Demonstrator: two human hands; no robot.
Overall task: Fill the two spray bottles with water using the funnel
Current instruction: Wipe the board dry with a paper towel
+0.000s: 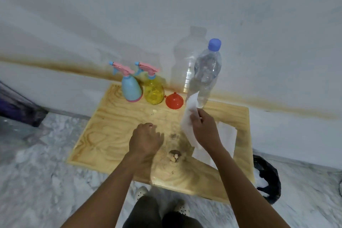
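Wooden table (111, 135) taken as reference. Water bottle (205, 72), capped and upright, stood at its far edge; blue spray bottle (130, 89) and yellow spray bottle (153, 90) upright far-centre. Left hand (145, 139) was empty and loosely curled, mid-table, the nearer to them. Right hand (203, 126) pinched a tissue (188, 116). Funnel (174, 101) sat just right of the yellow one.

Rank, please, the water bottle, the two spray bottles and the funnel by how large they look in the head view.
1. water bottle
2. blue spray bottle and yellow spray bottle, alike, so unranked
3. red funnel, smallest
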